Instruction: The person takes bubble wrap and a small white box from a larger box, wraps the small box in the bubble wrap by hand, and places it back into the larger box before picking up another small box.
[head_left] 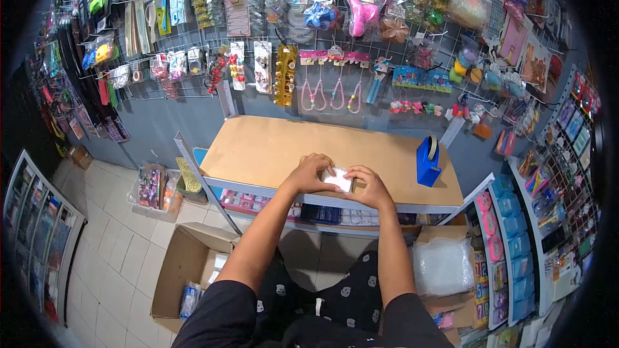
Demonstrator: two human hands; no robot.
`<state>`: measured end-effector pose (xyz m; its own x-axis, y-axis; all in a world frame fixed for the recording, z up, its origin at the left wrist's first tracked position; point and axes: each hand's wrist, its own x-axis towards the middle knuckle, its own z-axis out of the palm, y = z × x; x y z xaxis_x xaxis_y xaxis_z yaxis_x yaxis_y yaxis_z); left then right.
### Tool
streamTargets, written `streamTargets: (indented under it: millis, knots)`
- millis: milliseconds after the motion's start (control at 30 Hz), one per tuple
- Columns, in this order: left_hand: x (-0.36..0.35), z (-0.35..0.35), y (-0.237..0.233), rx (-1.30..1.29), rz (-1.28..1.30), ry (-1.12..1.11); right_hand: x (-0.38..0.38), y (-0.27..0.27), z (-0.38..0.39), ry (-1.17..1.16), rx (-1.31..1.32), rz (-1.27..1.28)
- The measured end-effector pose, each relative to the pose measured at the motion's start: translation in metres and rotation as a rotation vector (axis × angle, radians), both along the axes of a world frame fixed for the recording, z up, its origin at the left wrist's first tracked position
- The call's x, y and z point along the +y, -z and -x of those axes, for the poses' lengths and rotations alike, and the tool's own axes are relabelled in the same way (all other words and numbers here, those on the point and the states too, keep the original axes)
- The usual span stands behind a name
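A small white box-like piece point(338, 180) is held between both hands near the front edge of the wooden shelf top point(277, 138). My left hand point(312, 174) grips it from the left, fingers curled round its side. On the other side, my right hand point(366, 187) pinches its right edge with thumb and fingers. Whether the piece is a box or a folded packet is too small to tell. To the right on the same top stands a blue tape dispenser point(427, 162).
An open cardboard box point(169, 270) with white packets is on the floor at lower left. Bubble wrap point(442, 267) lies in a carton at lower right. A wire grid of hanging accessories point(361, 45) covers the wall behind. Stocked racks point(512, 251) stand to the right.
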<state>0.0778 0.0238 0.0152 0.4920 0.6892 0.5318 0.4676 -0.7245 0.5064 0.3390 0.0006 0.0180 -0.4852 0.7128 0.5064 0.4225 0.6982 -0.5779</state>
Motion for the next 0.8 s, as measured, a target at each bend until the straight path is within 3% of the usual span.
streamTargets:
  millis: [300, 433, 467, 567, 600, 700, 800]
  knots:
    - [0.001, -0.003, 0.008, -0.032, 0.042, -0.034, 0.004, 0.007, 0.002, 0.037, 0.132, 0.076]
    - [-0.007, -0.001, -0.001, -0.015, 0.163, -0.117, -0.002, 0.007, 0.001, 0.008, 0.262, 0.335]
    - [-0.009, -0.001, 0.000, -0.067, 0.087, -0.138, 0.002, 0.014, -0.003, 0.009, 0.266, 0.400]
    - [0.006, 0.000, 0.014, -0.318, 0.349, -0.073, 0.005, 0.016, -0.003, -0.062, 0.363, 0.409]
    - [-0.005, 0.001, -0.003, -0.395, 0.545, -0.059, 0.010, 0.019, -0.006, -0.054, 0.332, 0.421]
    - [0.004, -0.002, 0.007, -0.662, 0.537, 0.031, 0.017, 0.025, -0.008, -0.072, 0.413, 0.382]
    - [0.009, -0.001, 0.012, -0.531, 0.580, 0.009, 0.003, 0.014, -0.003, 0.011, 0.298, 0.180]
